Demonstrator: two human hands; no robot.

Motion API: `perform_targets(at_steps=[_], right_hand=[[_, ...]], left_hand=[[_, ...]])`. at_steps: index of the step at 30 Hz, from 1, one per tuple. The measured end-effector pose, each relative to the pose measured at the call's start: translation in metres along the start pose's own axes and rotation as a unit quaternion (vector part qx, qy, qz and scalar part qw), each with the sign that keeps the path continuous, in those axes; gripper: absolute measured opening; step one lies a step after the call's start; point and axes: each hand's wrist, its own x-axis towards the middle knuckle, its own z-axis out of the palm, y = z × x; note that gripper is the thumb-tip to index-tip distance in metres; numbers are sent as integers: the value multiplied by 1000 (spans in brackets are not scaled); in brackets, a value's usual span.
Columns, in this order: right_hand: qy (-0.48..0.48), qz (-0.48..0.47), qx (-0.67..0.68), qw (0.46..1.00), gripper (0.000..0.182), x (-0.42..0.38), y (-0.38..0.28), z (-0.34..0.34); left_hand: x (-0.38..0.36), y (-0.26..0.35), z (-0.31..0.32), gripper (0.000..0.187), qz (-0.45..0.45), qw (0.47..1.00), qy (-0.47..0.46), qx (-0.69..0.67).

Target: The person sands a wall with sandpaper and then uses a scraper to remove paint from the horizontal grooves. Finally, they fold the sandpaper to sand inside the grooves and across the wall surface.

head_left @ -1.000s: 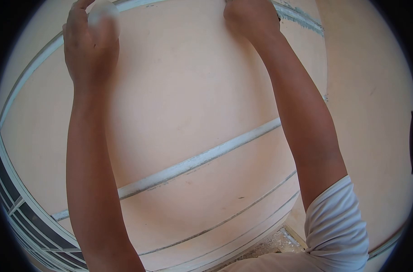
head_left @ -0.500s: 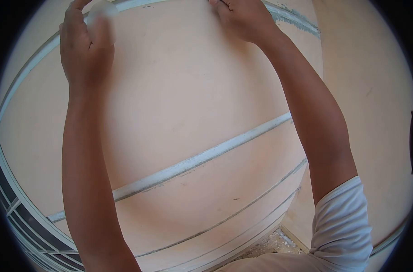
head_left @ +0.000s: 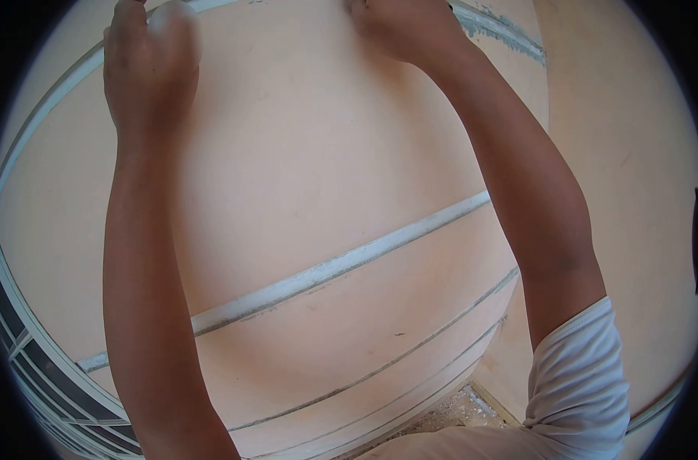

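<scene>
Both arms reach up to a cream wall [head_left: 288,153]. My left hand [head_left: 153,73], at the top left, has its fingers curled round a pale, whitish round thing [head_left: 169,14]. Blur and the frame's top edge keep me from telling its kind. Near the top centre-right is my right hand [head_left: 406,31], its fingers bent and pressed together close to the wall. The fingertips are cut off or hidden, so I cannot make out what they hold. Behind both hands a light grey-white strip [head_left: 65,73] runs across the upper wall.
Another pale strip [head_left: 341,264] slants across the wall lower down, with thinner grooves [head_left: 380,372] below it. Grey patchy smears [head_left: 502,37] mark the upper right strip. A side wall [head_left: 617,192] meets it at the right. At lower left is a barred window [head_left: 50,376]; debris lies on the floor [head_left: 449,414].
My left hand has turned slightly, its thumb side shifting over the pale round thing. My right hand has moved a little up and to the left. The view is nearly the same.
</scene>
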Motion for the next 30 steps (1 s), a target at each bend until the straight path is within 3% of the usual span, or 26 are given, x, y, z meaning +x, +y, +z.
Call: perform_targets(at_steps=[3, 4, 7, 11, 12, 14, 16, 18, 19, 21, 23, 25, 26, 28, 30], right_hand=[[-38, 26, 76, 996, 40, 1, -5, -12], [-157, 93, 94, 979, 40, 3, -15, -43], [-204, 111, 70, 970, 41, 11, -13, -54], [-125, 34, 72, 989, 43, 6, -26, -40], [-170, 88, 56, 980, 43, 15, -28, -39], [-188, 69, 28, 979, 41, 8, -25, -58], [-204, 44, 3, 978, 39, 11, -28, -62], [-280, 178, -91, 939, 34, 21, -30, -54], [-279, 176, -92, 939, 34, 21, -31, -47], [-159, 63, -22, 985, 32, 17, -43, -34], [-130, 49, 18, 990, 32, 18, -49, -38], [-176, 85, 15, 981, 31, 21, -51, -51], [-232, 148, -14, 961, 29, 19, -61, -66], [-247, 154, -53, 955, 27, 21, -52, -64], [-258, 166, -98, 947, 25, 23, -47, -58]], left_hand=[[-2, 16, 3, 47, -10, 1000, 10, 17], [-3, 22, 2, 47, -30, 999, 20, 24], [-3, 18, 2, 48, -16, 1000, 18, -15], [-2, 6, 3, 48, 12, 1000, -3, -21], [-3, 20, 2, 47, -6, 1000, 6, -9], [-3, 22, 2, 47, -25, 1000, 17, 7], [-3, 7, 2, 47, 17, 1000, 20, 6], [-2, 8, 2, 47, 9, 1000, 25, 13], [-2, 10, 3, 47, 4, 1000, 23, 12], [-2, 9, 1, 47, 6, 1000, 19, 3], [1, 7, -1, 47, 8, 1000, 18, -5], [2, 2, 0, 47, -11, 1000, 23, -17], [0, -4, 2, 47, -12, 1000, 20, -13], [0, -15, 4, 49, 40, 999, 25, 14], [0, -16, 4, 49, 36, 999, 25, -1]])
